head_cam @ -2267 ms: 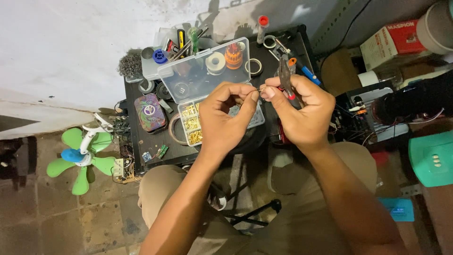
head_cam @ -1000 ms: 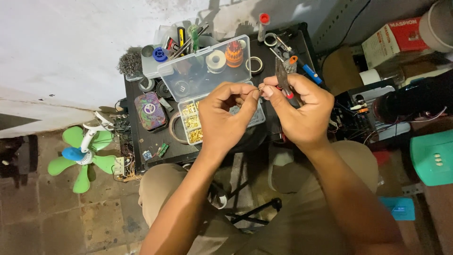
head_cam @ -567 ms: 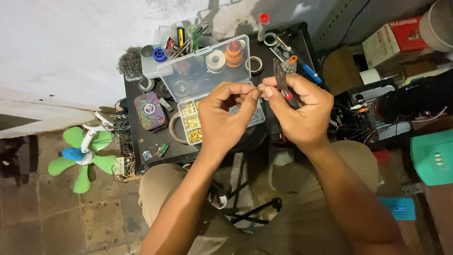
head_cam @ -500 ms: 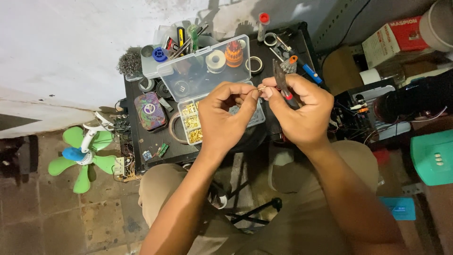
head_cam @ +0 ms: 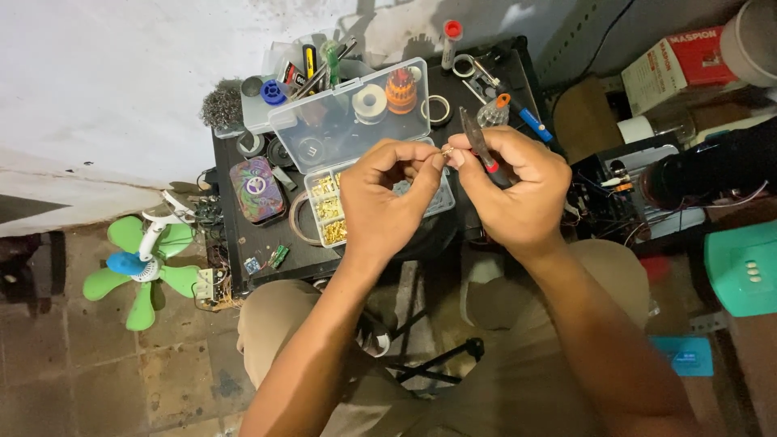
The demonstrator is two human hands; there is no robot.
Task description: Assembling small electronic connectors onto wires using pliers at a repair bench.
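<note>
My left hand (head_cam: 384, 194) and my right hand (head_cam: 510, 186) meet fingertip to fingertip above a small black table (head_cam: 259, 243). Between the fingertips sits a tiny brass-coloured part (head_cam: 446, 150), pinched by both hands. The right hand also grips a pair of pliers (head_cam: 477, 146) with red-and-black handles, jaws pointing up and away. Under the hands lies an open clear plastic organiser box (head_cam: 356, 109); its tray (head_cam: 328, 210) holds several small brass terminals.
On the table are a purple patterned tin (head_cam: 257, 184), wire wool (head_cam: 221, 105), solder reels (head_cam: 371, 103), an orange bit set (head_cam: 401, 89), tape rolls, scissors (head_cam: 469, 69) and screwdrivers. A green fan (head_cam: 142, 259) lies on the floor at left. Boxes and electronics crowd the right.
Both hands stay together at the same spot; the fingers shift only slightly around the small part.
</note>
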